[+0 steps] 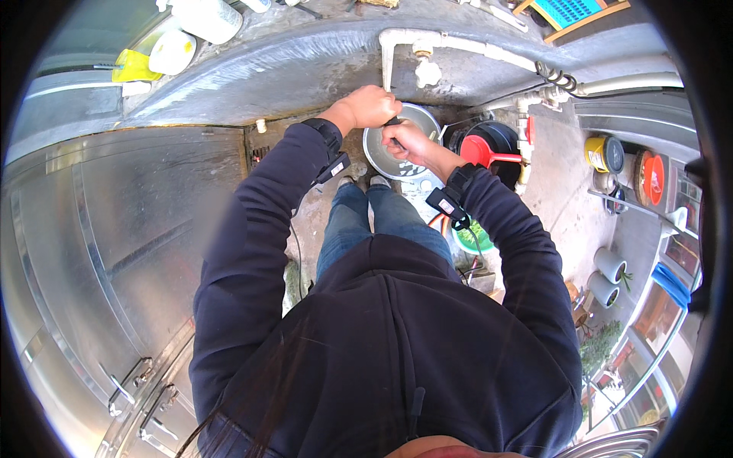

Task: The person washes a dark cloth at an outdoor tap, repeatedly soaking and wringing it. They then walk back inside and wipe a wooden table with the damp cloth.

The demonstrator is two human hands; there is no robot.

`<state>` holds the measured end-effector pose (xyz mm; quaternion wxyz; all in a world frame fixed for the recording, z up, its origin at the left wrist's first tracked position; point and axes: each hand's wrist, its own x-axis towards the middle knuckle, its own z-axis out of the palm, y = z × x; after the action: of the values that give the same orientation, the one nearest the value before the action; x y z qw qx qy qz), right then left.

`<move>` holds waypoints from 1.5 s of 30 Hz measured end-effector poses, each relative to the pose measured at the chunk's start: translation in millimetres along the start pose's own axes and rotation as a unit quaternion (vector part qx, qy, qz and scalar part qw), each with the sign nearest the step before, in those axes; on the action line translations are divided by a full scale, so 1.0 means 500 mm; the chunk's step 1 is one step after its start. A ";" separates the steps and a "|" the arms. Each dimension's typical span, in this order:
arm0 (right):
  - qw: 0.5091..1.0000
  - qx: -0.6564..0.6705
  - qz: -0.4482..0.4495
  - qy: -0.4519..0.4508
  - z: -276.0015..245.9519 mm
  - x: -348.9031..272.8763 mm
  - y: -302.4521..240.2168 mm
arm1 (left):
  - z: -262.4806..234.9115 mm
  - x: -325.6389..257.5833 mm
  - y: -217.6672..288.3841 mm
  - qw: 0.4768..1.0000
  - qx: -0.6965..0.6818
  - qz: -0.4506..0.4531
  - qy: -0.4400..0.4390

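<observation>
Both my hands are closed over a round grey metal basin (374, 153) on the floor by my feet. My left hand (369, 107) forms a fist at the basin's far left rim. A short dark piece (393, 120) sticks out below that fist, toward the right hand; its kind is hidden. My right hand (410, 143) is curled just below and to the right, over the basin, with a bit of something dark at its fingers. What it grips is too small to name. Some pale bits show inside the basin, partly covered by my hands.
Right of the basin, a red dipper (477, 150) lies across a black bucket (504, 139). A green basin (473, 237) with greens stands nearer. White pipes with a valve (428, 72) run along the wall. Metal cabinets (114, 229) stand left; bottles and a yellow cup (136, 66) sit on the ledge.
</observation>
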<state>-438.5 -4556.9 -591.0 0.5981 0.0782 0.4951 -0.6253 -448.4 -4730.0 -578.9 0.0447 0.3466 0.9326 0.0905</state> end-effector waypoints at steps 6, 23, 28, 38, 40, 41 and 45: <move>0.998 0.052 0.002 -0.038 -0.007 0.006 0.001 | -0.006 0.006 -0.001 1.000 0.007 -0.008 0.017; 0.901 -0.369 -0.187 0.130 -0.218 -0.008 0.124 | 0.116 -0.191 0.026 0.645 -0.634 -0.421 -0.063; 0.822 -0.455 -0.129 0.319 -0.277 -0.149 0.268 | 0.205 -0.342 0.023 0.385 -0.760 -0.523 0.031; 0.829 -0.121 -0.071 0.541 -0.170 -0.354 0.610 | 0.303 -0.413 -0.040 0.542 -0.616 -0.563 -0.099; 0.787 -0.103 -0.033 0.607 -0.123 -0.360 0.670 | 0.298 -0.366 -0.003 0.576 -0.603 -0.532 -0.150; 0.779 -0.121 -0.033 0.615 -0.099 -0.369 0.693 | 0.293 -0.338 0.020 0.592 -0.597 -0.510 -0.181; 0.812 0.001 -0.078 0.579 0.005 -0.413 0.731 | 0.252 -0.217 0.164 0.656 -0.587 -0.339 -0.331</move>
<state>-79.3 -4344.8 -639.2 0.1506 0.3875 0.7534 -0.5094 -295.6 -4722.6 -683.9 0.5725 -0.0854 0.6616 0.4767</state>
